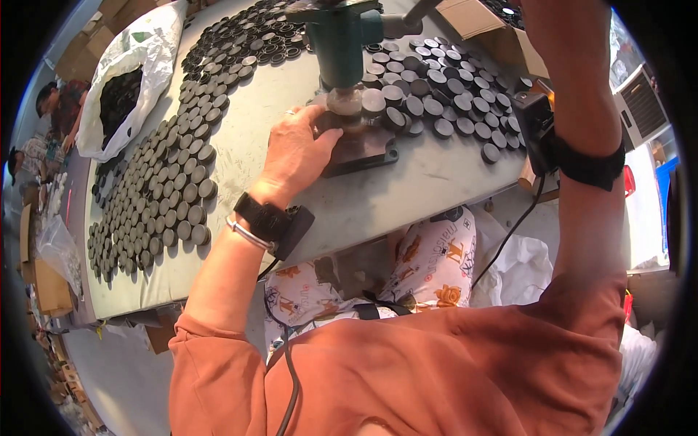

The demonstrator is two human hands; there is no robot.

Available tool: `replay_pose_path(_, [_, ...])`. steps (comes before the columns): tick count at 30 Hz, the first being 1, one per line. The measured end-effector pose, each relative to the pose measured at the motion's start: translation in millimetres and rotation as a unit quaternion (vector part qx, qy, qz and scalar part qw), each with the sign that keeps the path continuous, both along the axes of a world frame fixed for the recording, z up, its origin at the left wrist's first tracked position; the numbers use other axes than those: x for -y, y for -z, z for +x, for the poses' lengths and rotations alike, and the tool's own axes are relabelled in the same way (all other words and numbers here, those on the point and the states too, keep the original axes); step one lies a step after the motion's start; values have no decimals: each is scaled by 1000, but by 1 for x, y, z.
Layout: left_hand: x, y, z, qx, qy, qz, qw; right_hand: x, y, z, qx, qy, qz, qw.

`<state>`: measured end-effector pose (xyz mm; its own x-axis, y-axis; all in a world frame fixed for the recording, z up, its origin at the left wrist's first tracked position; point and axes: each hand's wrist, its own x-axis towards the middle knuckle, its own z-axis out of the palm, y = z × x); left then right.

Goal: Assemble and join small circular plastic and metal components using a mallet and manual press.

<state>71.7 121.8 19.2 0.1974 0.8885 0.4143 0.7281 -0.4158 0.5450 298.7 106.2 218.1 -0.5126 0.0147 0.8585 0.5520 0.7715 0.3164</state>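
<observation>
Dark round caps (pixel 156 196) lie in rows across the surface (pixel 429 178) (many done, apparently), left hand (pixel 294 156) pinching one cap (pixel 343 120) under the green press (pixel 340 43); right hand's grip is out of view.

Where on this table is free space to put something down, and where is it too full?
Bare table lies right of the press base, and between the left discs and left hand. Crowded: the right discs.

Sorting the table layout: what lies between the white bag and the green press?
In the head view, rows of dark round caps cover the table between the white bag and the green press.
</observation>
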Motion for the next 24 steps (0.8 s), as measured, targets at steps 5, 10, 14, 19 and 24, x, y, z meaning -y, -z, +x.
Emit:
replay_pose_path(5, [-15, 7, 13, 39, -16, -58, 997, -6, 18, 10, -90, -40, -51, 994])
replay_pose_path(10, [-28, 20, 20, 75, -19, -55, 995, -2, 26, 2, -188, -86, -106, 973])
replay_pose_path(14, [-26, 14, 24, 113, -4, -95, 989, 6, 30, -9, -262, -120, -146, 946])
replay_pose_path(19, [-20, 6, 22, 133, -8, -135, 982, 38, 47, -30, -331, -165, -191, 909])
replay_pose_path(24, [-14, 20, 7, 138, -19, -48, 989, 68, 108, -12, -250, -50, -175, 951])
